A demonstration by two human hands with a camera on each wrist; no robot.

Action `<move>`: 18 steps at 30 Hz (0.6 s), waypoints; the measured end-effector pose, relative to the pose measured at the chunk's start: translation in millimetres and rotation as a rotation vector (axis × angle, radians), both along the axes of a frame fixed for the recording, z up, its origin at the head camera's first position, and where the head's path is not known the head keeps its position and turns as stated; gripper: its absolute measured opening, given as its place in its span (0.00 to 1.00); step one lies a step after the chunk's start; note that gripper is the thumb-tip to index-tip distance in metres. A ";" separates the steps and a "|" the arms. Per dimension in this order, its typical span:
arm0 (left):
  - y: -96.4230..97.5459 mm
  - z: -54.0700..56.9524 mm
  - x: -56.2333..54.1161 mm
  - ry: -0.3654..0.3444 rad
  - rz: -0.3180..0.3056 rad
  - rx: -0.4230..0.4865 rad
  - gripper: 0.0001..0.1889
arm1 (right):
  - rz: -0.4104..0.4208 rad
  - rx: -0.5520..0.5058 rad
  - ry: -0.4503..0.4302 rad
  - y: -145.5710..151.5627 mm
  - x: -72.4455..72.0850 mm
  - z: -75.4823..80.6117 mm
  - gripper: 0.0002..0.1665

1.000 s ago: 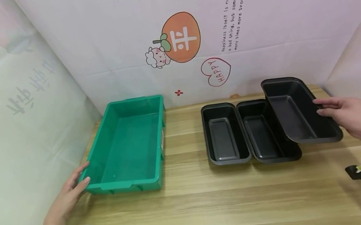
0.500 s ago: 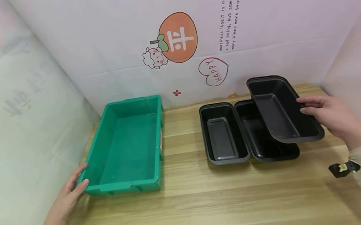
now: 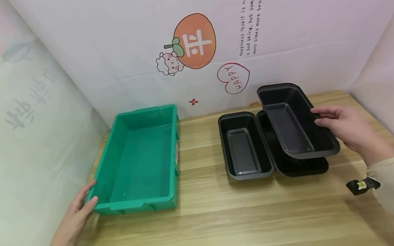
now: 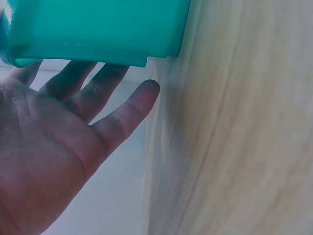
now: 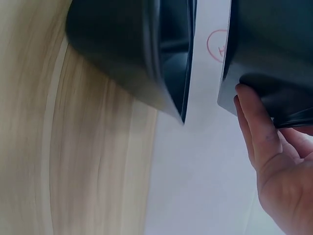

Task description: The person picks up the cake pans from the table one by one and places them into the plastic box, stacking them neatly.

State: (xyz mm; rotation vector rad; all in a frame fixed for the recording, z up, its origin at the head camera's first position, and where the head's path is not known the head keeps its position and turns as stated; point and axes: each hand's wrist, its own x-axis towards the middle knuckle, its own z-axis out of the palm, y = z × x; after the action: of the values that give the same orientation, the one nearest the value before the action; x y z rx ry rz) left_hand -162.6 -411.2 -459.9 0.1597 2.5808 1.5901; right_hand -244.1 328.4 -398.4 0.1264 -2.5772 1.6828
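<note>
A black loaf pan [image 3: 292, 123] is tilted and raised above the table, its right rim pinched by my right hand [image 3: 347, 128]. In the right wrist view, fingers [image 5: 257, 117] lie along the outside of the held pan [image 5: 279, 54]. Below it, partly covered, a second loaf pan [image 3: 282, 157] rests on the table, right beside a third loaf pan [image 3: 243, 150]. My left hand [image 3: 70, 222] rests at the near left corner of a green plastic tray [image 3: 143, 201]. Its fingers [image 4: 128, 112] stretch out relaxed against the tray's outer wall [image 4: 98, 29], as the left wrist view shows.
Everything stands on a wood-grain table [image 3: 213, 231]. A printed white backdrop [image 3: 113, 46] rises behind it, with pale sheets at the left and right sides. A stretch of tabletop separates the tray from the pans.
The right hand has carried the held loaf pan to the left, over the middle pan. The left hand and the green tray stay in place.
</note>
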 end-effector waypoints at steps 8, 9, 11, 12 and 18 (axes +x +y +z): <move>-1.4 0.5 -0.7 -0.003 0.005 0.015 0.31 | -0.018 0.086 -0.005 -22.8 -4.2 1.0 0.28; -1.4 0.9 -0.9 -0.006 0.006 0.017 0.31 | -0.021 0.087 -0.009 -25.4 -4.7 0.8 0.28; -1.3 1.3 -1.1 -0.011 0.009 0.024 0.31 | -0.022 0.085 -0.022 -30.7 -5.6 0.6 0.28; -1.1 1.1 -1.3 -0.009 0.010 0.026 0.31 | -0.020 0.086 -0.022 -33.2 -5.9 0.4 0.28; 0.7 0.4 -1.5 -0.002 0.013 0.042 0.31 | -0.008 0.083 -0.026 -46.4 -6.0 -1.6 0.28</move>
State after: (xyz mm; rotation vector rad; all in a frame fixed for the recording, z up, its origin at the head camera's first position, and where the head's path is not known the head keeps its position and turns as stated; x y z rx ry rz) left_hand -164.0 -410.5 -459.5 0.1452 2.5525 1.6490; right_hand -250.2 282.0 -399.9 0.0976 -2.6637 1.5858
